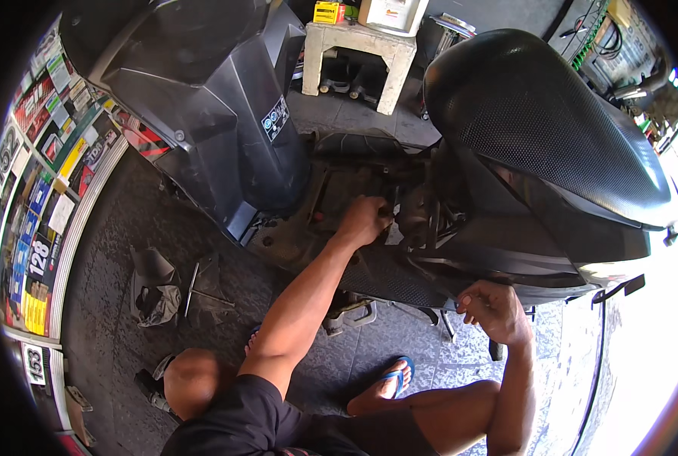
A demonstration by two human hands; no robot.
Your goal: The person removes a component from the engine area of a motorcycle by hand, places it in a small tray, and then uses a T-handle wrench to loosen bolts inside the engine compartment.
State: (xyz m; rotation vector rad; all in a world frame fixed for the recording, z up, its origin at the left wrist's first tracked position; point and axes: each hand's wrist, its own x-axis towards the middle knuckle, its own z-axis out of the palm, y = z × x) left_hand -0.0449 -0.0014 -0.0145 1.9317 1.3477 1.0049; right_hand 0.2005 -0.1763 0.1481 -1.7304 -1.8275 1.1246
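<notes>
A black scooter stands side-on before me, its dark footboard frame bare between the front leg shield and the seat. My left hand reaches into that opening with its fingers curled inward. What they hold, if anything, is hidden by the hand and the shadow. Lower down on the right, my right hand is at the bottom edge of the side panel. Its thumb and fingers are bent together there, and whatever is between them is too small to make out.
A T-shaped wrench lies on the floor at left beside a dark crumpled bag. Shelves of boxed goods line the left side. Behind the scooter stands a pale stool bearing a yellow box and a white container.
</notes>
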